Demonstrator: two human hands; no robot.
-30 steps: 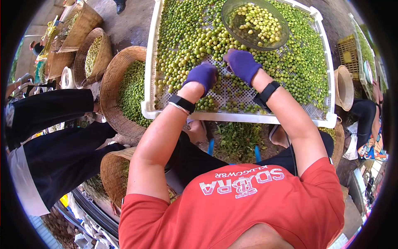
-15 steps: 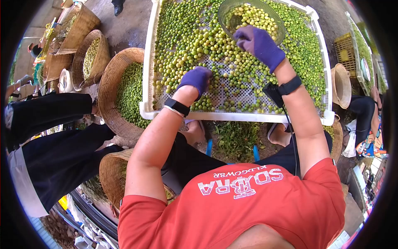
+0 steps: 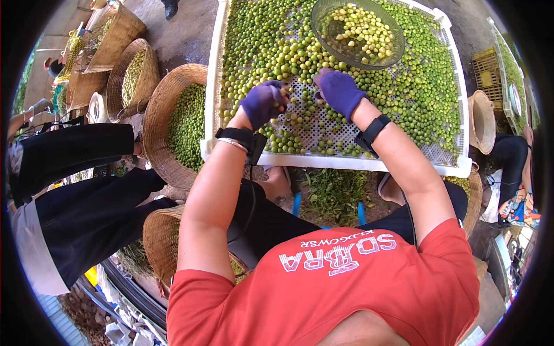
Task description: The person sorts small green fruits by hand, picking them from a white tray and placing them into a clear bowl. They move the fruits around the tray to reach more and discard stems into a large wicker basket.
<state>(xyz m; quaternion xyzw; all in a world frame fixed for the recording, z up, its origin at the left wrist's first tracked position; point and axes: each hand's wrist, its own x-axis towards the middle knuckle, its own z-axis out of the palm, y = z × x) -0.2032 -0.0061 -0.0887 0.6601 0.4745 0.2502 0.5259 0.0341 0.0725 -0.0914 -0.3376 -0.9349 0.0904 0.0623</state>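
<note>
Green fruits [image 3: 254, 55] — right hand [image 3: 341, 93] back from the bowl [image 3: 330, 27], left hand [image 3: 261, 105] turned — each grip curled, contents unclear.

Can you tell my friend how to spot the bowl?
Find the big white tray in front of the red shirt. Near its far side, a little right of the middle, sits the round bowl. It's see-through, the tray's only bowl, and its fruits look yellower than most loose green ones around it.

bowl [image 3: 325, 27] on tray [image 3: 340, 164], far end, w/ fruit [image 3: 254, 55] in both; baskets [image 3: 157, 124] l. & r. of tray, crate [image 3: 486, 69] far r.
</note>
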